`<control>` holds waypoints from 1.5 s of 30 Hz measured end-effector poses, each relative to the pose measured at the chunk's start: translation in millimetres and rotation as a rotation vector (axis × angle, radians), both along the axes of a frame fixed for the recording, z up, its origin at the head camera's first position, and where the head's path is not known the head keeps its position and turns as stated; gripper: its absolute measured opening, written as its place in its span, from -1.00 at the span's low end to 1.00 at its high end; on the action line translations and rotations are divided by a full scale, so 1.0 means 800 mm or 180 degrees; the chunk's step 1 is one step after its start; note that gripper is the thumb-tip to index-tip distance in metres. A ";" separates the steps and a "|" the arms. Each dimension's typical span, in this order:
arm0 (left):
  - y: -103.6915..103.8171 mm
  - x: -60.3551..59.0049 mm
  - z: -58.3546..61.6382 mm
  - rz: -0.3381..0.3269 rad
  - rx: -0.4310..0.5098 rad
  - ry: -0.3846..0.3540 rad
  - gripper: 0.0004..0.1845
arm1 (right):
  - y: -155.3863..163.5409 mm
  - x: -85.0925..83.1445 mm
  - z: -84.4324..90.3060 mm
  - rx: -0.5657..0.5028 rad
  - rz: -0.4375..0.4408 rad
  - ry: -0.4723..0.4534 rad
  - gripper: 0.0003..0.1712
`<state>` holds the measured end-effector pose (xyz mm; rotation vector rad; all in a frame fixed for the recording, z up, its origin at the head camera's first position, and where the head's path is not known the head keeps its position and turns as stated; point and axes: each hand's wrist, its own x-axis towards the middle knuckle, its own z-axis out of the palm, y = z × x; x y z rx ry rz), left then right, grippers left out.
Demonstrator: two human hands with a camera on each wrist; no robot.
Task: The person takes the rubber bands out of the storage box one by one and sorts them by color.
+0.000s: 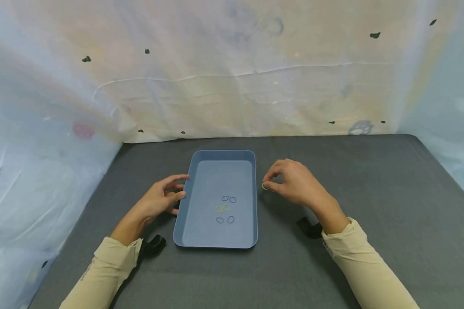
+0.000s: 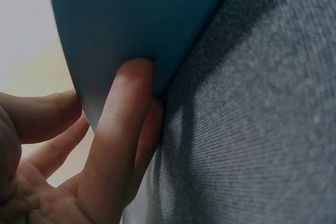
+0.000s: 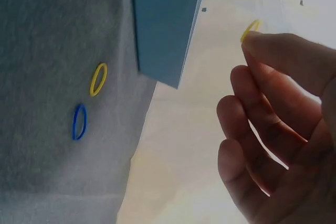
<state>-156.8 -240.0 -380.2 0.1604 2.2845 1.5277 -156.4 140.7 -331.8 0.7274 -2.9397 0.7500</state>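
Note:
A blue-grey rectangular tray (image 1: 218, 236) lies on the dark cloth. On its floor are a pair of yellow rubber bands (image 1: 218, 209) and several dark blue rubber bands (image 1: 220, 220). My left hand (image 1: 158, 199) touches the tray's left side, its fingertips against the outer wall and rim. Just off the tray's right side, my right hand (image 1: 294, 182) pinches a yellow rubber band (image 3: 250, 31) between thumb and forefinger, raised above the cloth. Another yellow band (image 3: 98, 80) and a blue band (image 3: 79, 121) lie on the cloth beside the tray, mostly hidden by the right hand in the head view.
Dark grey cloth (image 1: 371, 193) covers the table. A pale, stained sheet (image 1: 247, 86) with dark marks hangs behind it and along both sides. Black straps (image 1: 154, 246) show at the wrists.

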 end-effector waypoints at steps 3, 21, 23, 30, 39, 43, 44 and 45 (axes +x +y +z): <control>0.000 0.000 0.000 -0.0009 0.0011 -0.0001 -0.38 | 0.005 -0.004 -0.003 0.0061 -0.0037 -0.0037 -0.95; 0.000 0.002 0.000 -0.0024 -0.0035 0.0018 -0.38 | 0.022 -0.015 -0.029 0.0394 -0.0093 -0.0205 -0.94; 0.000 0.002 0.000 -0.0023 -0.0039 0.0023 -0.38 | 0.021 -0.015 -0.030 0.0439 -0.0105 -0.0228 -0.95; 0.000 0.001 0.000 -0.0019 -0.0047 0.0053 -0.38 | 0.019 -0.018 -0.035 0.0585 -0.0137 -0.0317 -0.94; -0.001 0.000 -0.001 -0.0015 -0.0062 0.0036 -0.38 | 0.018 -0.019 -0.040 0.0647 -0.0152 -0.0222 -0.92; -0.001 0.001 -0.001 0.0001 -0.0055 0.0030 -0.39 | 0.017 -0.018 -0.040 0.0624 -0.0102 -0.0224 -0.93; -0.001 0.001 0.000 0.0003 -0.0051 0.0031 -0.39 | 0.016 -0.017 -0.040 0.0624 -0.0095 -0.0232 -0.93; -0.001 0.001 0.000 0.0004 -0.0046 0.0033 -0.39 | 0.016 -0.017 -0.040 0.0628 -0.0087 -0.0239 -0.94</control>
